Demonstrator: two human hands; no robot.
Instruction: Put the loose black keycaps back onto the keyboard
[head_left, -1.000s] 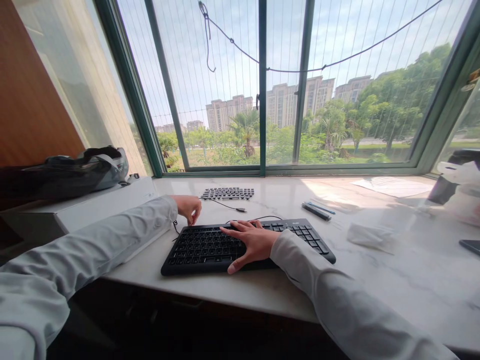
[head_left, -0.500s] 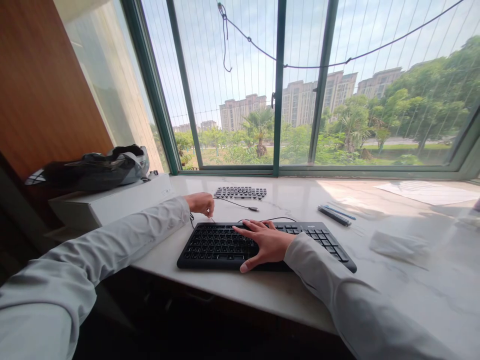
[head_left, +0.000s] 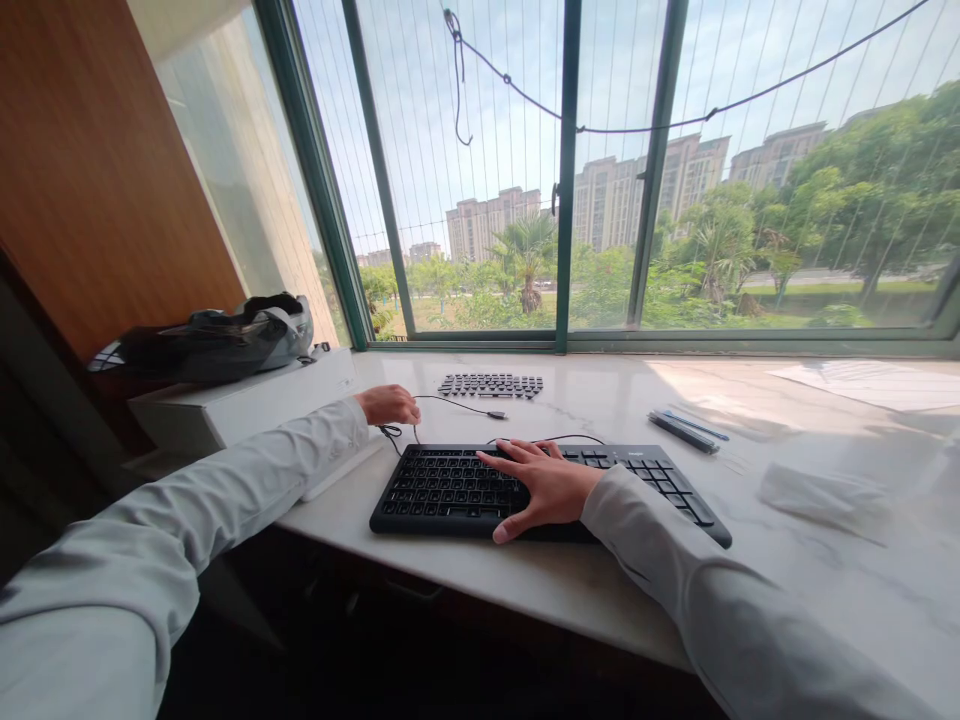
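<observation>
A black keyboard [head_left: 442, 490] lies on the white marble-patterned counter; many sockets on its left and middle part have no keycaps, while the number pad at right has its keys. My right hand [head_left: 547, 487] rests flat across the keyboard's middle, fingers spread. Beyond the keyboard's back left corner, my left hand [head_left: 390, 405] is closed in a pinch on the thin black cable [head_left: 450, 403]. That cable stretches right to a plug [head_left: 496, 414], and another length drops from the fingers toward the keyboard. Loose keycaps [head_left: 491, 385] stand in rows behind.
Right of the keyboard lie a dark slim tool and a blue one [head_left: 686, 430], with a crumpled clear plastic bag [head_left: 821, 495] nearer. White paper [head_left: 862, 385] is at back right. A white box [head_left: 225, 405] carrying a dark bag [head_left: 217, 340] stands at left. Windows line the back.
My left hand has shifted slightly left, away from the keyboard, with the cable in its fingers. My right hand keeps its place on the keyboard. The view has turned a little left.
</observation>
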